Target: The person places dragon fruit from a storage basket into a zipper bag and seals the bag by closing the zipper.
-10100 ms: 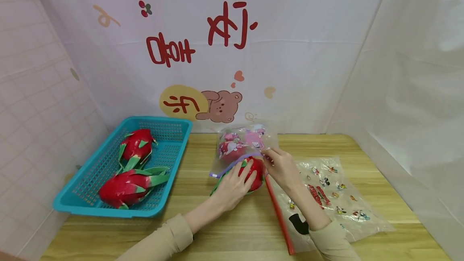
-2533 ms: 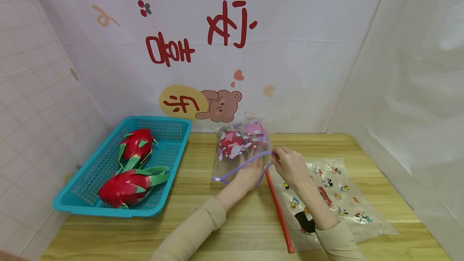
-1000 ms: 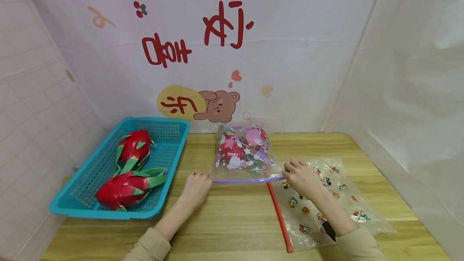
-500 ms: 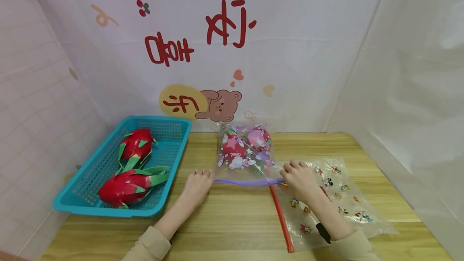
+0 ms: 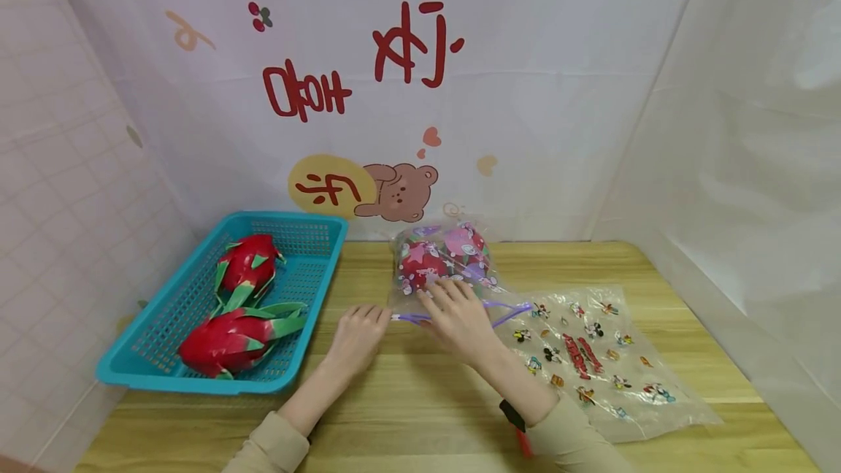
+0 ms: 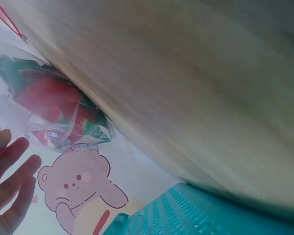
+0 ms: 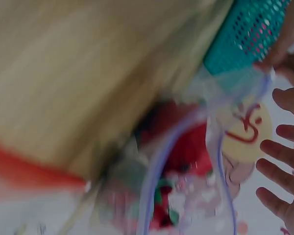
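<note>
A clear zip bag (image 5: 407, 298) with pink and purple prints lies at the back middle of the table, dragon fruits (image 5: 423, 260) inside it. Its purple zip edge (image 5: 499, 312) faces the person, and the right wrist view shows the two zip strips (image 7: 159, 166) standing apart. My left hand (image 5: 358, 334) pinches the bag's left corner by the small white zip slider (image 5: 396, 317). Over the mouth of the bag, my right hand (image 5: 460, 320) has its fingers extended and spread, seen also in the right wrist view; it grips nothing.
On the left stands a turquoise basket (image 5: 302, 356) holding two dragon fruits (image 5: 226, 341). A flat clear bag with cartoon prints (image 5: 631, 378) lies on the right; its red zip edge (image 5: 523, 445) is mostly behind the right forearm. A printed cloth (image 5: 525, 93) hangs behind the table.
Earlier a dragon fruit went into the purple-edged bag under the left hand. Both hands then held the zip corners; now the right hand has let go and moved left over the mouth, which gapes.
</note>
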`<state>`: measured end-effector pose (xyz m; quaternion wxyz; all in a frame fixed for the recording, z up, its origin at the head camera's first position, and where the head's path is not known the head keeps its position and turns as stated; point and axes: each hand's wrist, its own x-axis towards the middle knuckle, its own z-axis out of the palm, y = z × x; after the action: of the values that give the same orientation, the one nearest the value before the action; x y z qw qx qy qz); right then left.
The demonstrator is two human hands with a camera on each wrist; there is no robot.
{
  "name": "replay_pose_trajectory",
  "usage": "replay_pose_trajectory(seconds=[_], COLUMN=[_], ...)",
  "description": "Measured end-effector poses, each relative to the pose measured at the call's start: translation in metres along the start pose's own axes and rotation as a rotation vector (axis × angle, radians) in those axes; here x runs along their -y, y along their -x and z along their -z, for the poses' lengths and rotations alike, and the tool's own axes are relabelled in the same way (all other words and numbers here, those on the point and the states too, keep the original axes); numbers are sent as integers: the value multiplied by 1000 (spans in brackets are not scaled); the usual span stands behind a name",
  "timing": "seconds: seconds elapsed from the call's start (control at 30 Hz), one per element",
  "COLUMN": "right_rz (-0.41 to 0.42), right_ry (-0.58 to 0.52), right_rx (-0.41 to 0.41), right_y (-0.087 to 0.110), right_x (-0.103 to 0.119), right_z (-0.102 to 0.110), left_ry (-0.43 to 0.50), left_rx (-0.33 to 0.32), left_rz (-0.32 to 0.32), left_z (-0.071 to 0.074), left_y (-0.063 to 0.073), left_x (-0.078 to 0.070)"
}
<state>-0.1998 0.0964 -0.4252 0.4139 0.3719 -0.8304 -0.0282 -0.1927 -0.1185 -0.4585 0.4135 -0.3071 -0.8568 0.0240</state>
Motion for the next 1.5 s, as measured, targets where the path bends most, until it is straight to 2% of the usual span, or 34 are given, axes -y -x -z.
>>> replay_pose_trajectory(seconds=[0.2, 0.37, 0.6, 0.87, 1.1, 1.33, 1.5], right_rz=[46, 65, 110, 146, 123, 149, 152], right_ry=[-74, -65, -19, 5, -21, -11, -30], right_rx=[-5, -56, -78, -89, -70, -71, -51], right_y=[-11, -16, -13, -5, 8, 9, 14], right_x=[27, 32, 27, 15, 1, 0, -5], right_z=[-21, -24, -27, -26, -24, -20, -18], left_ry=[29, 56, 26, 6, -9, -53, -46], left_rx=[-41, -36, 1, -23, 12, -23, -34], left_rz=[-19, -8, -18, -53, -25, -76, -77], left_z=[-1, 1, 2, -2, -2, -4, -5], left_y=[-3, -4, -6, -10, -10, -16, -17], left_x=[-3, -3, -4, -6, -6, -13, -13])
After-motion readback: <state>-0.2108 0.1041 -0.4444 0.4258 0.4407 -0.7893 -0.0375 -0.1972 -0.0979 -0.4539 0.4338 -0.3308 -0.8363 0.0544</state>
